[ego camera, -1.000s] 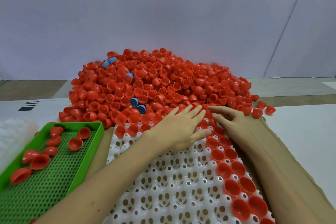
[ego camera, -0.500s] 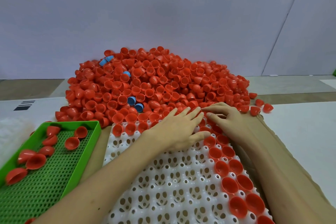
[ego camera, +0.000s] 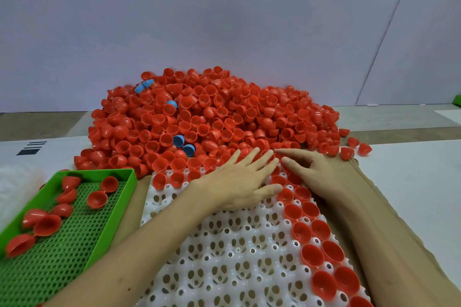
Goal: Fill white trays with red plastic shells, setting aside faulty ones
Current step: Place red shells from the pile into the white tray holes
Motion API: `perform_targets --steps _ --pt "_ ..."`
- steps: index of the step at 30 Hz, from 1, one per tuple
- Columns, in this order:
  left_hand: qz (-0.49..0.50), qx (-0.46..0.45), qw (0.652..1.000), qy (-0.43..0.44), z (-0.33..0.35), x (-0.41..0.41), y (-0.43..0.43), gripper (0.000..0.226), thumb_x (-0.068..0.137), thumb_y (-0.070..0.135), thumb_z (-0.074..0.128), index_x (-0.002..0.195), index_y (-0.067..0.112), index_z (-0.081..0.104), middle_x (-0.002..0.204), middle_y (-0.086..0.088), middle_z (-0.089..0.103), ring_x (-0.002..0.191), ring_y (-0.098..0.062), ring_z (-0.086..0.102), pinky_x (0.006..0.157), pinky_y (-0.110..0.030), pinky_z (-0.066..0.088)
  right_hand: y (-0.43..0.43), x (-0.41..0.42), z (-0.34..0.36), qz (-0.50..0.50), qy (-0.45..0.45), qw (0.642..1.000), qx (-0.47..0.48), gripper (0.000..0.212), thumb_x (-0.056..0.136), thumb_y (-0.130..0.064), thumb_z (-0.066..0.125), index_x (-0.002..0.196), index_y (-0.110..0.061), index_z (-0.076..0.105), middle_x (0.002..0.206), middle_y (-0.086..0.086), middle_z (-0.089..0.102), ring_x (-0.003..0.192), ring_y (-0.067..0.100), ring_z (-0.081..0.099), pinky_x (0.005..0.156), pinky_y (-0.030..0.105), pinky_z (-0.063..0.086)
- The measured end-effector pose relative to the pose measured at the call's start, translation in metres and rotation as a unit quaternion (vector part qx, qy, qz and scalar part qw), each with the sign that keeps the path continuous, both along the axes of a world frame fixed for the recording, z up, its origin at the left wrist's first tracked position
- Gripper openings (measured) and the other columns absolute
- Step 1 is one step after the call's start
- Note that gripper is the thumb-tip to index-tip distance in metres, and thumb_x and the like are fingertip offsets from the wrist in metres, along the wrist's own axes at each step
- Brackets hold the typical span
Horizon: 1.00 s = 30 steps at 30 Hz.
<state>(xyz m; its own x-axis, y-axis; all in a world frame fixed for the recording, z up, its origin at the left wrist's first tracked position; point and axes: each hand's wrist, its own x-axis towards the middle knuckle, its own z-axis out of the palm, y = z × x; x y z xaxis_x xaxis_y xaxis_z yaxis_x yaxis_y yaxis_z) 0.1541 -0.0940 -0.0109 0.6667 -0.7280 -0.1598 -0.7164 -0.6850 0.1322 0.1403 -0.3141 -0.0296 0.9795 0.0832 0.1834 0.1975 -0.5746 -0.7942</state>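
While both hands rest at the far end of the white moulded plastic tray (ego camera: 224, 252), neither grips anything that shows. The left hand (ego camera: 239, 182) lies palm down with its fingers straight and close together. Its fingertips touch the near edge of the heap of red plastic half-shells (ego camera: 212, 112), and its thumb stretches out to the right. The right hand (ego camera: 321, 174) lies beside it, with the index finger straight and pointing left so that its tip nearly meets the left fingertips. Its other fingers are loosely bent over the tray's filled cups; whether a shell sits under that palm is hidden.

Seated shells (ego camera: 311, 254) run in two rows down the tray's right edge, open side up. A few more sit along its far edge, just left of the left wrist, and the remaining cups are bare. The heap rises behind the tray against the pale wall (ego camera: 274, 32), with some blue shells (ego camera: 178, 140) among it. To the left, a green perforated plastic tray (ego camera: 117, 212) holds a scatter of red shells (ego camera: 97, 199). Brown cardboard (ego camera: 369, 182) lies under the white tray, on a white tabletop (ego camera: 411, 182).
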Motion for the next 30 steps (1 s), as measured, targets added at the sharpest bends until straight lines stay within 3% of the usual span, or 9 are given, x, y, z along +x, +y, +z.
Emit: perform_targets --steps 3,6,9,14,18,21,27,30 --pt "0.005 -0.032 0.999 0.009 -0.001 0.001 0.001 0.072 0.101 0.065 0.012 0.16 0.029 -0.006 0.166 0.008 -0.018 0.152 -0.014 -0.019 0.123 -0.051 -0.012 0.001 -0.002 0.002 -0.012 0.008 0.999 0.029 0.029 0.099 -0.037 0.059 0.126 -0.035 0.068 0.123 -0.015 0.069 0.114 -0.001 0.063 0.101 0.034 0.053" --pt "0.029 -0.113 0.993 0.014 0.007 0.001 0.005 0.072 0.099 0.066 0.012 0.161 0.032 -0.001 0.167 0.011 -0.012 0.153 -0.01 -0.016 0.121 -0.05 -0.016 0.004 -0.005 0.005 -0.031 0.023 0.992 0.124 0.026 0.1 -0.036 0.056 0.122 -0.034 0.071 0.115 -0.015 0.073 0.106 0.002 0.068 0.093 0.033 0.057" --pt "0.092 -0.177 0.98 -0.013 0.021 0.009 0.022 0.073 0.097 0.067 0.013 0.161 0.033 0.009 0.168 0.011 -0.003 0.154 -0.009 -0.009 0.123 -0.049 -0.013 0.004 -0.003 0.003 -0.087 -0.008 0.984 0.155 0.027 0.104 -0.036 0.049 0.119 -0.034 0.071 0.105 -0.026 0.072 0.097 -0.012 0.064 0.081 0.018 0.053" --pt "0.283 -0.157 0.939 -0.116 0.039 0.048 0.081 0.062 0.104 0.05 0.04 0.159 0.026 0.024 0.168 0.0 0.016 0.155 -0.021 0.013 0.124 -0.052 0.012 -0.001 0.004 -0.006 -0.194 -0.05 0.953 0.226 0.027 0.105 -0.023 0.048 0.105 -0.028 0.075 0.104 -0.009 0.075 0.096 0.008 0.068 0.081 0.031 0.053" --pt "0.383 -0.098 0.908 -0.135 0.046 0.079 0.124 0.064 0.098 0.045 0.057 0.155 0.027 0.034 0.162 -0.006 0.033 0.145 -0.031 0.036 0.111 -0.056 0.036 -0.002 0.006 -0.012 -0.21 -0.027 0.949 0.236 0.03 0.104 -0.02 0.047 0.098 -0.024 0.076 0.098 -0.007 0.075 0.094 0.016 0.069 0.079 0.033 0.055" --pt "0.388 -0.061 0.907 -0.154 0.039 0.09 0.142 0.058 0.096 0.04 0.064 0.15 0.03 0.044 0.152 -0.006 0.042 0.135 -0.033 0.044 0.102 -0.05 0.046 -0.001 0.008 -0.012 -0.223 -0.017 0.943 0.246 0.03 0.104 -0.017 0.048 0.094 -0.019 0.076 0.096 0.001 0.074 0.089 0.02 0.066 0.075 0.031 0.053" --pt "0.375 -0.173 0.884 -0.219 0.027 0.089 0.159 0.038 0.09 0.032 0.074 0.127 0.027 0.068 0.12 -0.002 0.064 0.114 -0.026 0.06 0.088 -0.041 0.053 -0.004 0.01 -0.015 -0.229 -0.022 0.941 0.247 0.032 0.103 -0.015 0.049 0.087 -0.019 0.077 0.087 -0.003 0.075 0.078 0.014 0.066 0.072 0.029 0.053" --pt "0.398 -0.248 0.85 -0.239 0.024 0.086 0.162 0.033 0.089 0.035 0.074 0.121 0.026 0.072 0.119 0.001 0.072 0.11 -0.022 0.065 0.082 -0.036 0.052 -0.004 0.012 -0.017 -0.226 -0.027 0.94 0.254 0.034 0.102 -0.012 0.05 0.081 -0.02 0.077 0.082 -0.003 0.075 0.075 0.016 0.065 0.072 0.031 0.054"
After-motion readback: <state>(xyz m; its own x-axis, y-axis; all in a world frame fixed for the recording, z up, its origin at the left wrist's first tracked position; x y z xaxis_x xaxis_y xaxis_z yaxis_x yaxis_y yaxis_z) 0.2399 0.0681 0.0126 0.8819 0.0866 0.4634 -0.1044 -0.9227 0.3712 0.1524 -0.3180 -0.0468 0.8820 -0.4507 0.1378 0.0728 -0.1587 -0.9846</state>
